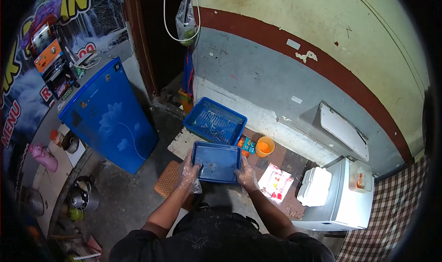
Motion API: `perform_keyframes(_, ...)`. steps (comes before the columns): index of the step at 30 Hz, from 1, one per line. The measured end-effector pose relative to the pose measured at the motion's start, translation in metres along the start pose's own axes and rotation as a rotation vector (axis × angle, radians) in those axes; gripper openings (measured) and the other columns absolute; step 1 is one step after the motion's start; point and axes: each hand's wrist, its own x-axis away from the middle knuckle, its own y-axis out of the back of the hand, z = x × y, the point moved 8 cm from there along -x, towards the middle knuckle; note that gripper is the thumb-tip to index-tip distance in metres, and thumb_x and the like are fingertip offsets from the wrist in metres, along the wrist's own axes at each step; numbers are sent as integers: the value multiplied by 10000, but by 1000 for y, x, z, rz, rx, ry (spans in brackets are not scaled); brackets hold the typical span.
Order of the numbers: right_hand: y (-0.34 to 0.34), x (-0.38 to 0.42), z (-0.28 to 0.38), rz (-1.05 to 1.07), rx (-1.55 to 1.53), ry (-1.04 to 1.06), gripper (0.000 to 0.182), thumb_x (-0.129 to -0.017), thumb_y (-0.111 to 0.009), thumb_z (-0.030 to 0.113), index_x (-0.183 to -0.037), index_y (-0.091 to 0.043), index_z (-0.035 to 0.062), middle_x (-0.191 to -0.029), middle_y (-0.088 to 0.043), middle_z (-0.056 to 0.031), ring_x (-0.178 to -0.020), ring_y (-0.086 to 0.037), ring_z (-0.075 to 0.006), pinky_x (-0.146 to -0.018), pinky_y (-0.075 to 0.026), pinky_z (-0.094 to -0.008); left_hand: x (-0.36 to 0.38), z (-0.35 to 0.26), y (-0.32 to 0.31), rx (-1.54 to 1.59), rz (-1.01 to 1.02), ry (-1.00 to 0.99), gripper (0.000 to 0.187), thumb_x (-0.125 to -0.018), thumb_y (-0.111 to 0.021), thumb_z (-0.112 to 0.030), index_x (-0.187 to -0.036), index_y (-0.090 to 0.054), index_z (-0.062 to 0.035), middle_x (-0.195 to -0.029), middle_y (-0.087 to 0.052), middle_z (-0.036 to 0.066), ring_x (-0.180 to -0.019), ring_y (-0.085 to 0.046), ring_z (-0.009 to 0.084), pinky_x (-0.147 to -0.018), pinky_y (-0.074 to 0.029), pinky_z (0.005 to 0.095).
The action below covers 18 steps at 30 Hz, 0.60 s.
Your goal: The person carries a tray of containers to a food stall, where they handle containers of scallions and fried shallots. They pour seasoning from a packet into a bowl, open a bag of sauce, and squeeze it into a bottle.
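Note:
Between my two hands I hold a blue rectangular tray point(216, 162) in front of my body. It looks wet inside, with a few small bits on its bottom. My left hand point(189, 171), in a clear plastic glove, grips the tray's left side. On the opposite side my right hand point(247, 175), also gloved in clear plastic, has hold of the edge. Just beyond the tray lies a larger blue basket point(193, 118) with pale shreds in it. Next to that basket are some small packets point(249, 145) and an orange cup point(265, 147) with orange contents.
A red-stained white sheet point(276, 183) and white foam boxes point(315, 186) lie to the right, beside a small white fridge point(348, 200) with a clear container on top. A brown woven stool point(166, 181) is at my left. Farther left stand a blue fridge point(113, 117) and a metal pot point(85, 195).

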Motion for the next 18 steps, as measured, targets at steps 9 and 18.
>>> perform_keyframes(9,-16,-90,-8,-206,81,53,743,-799,-661,159,-1468,-354,55,-1268,-574,-304,-1188,-563,-439,-1005,-447,-458,-107,4,-12,-108,174,77,713,-826,-650,-147,-1457,-364,21,-1244,-604,281,-1148,-621,330,-980,-469,371)
perform_keyframes(18,-38,-173,-39,-169,-30,-140,770,-808,-679,179,-1457,-328,-39,-1324,-545,-297,-1261,-516,-407,-1062,-402,-416,-189,81,-66,-2,206,54,820,-810,-670,-113,-1473,-242,109,-1454,-393,326,-1347,-427,398,-1133,-316,362)
